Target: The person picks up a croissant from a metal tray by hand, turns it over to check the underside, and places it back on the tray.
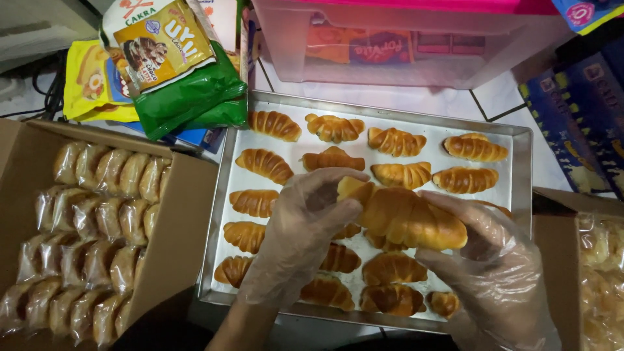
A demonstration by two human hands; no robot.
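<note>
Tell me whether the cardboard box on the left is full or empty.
Nearly full. The cardboard box stands open, with rows of wrapped pastries packed on edge across its visible floor; only the near corner is out of view.

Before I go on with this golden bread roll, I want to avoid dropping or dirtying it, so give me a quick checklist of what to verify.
1. Golden crescent-shaped bread roll gripped by both hands: ok.
2. Left hand covered by clear plastic glove: ok.
3. Right hand gloved too: ok.
4. Roll lifted clear of the rolls on the rectangular metal baking tray: ok.
5. Free space in the brown cardboard box of wrapped rolls on the left: cannot tell.
6. Roll's underside intact: cannot tell.
</note>
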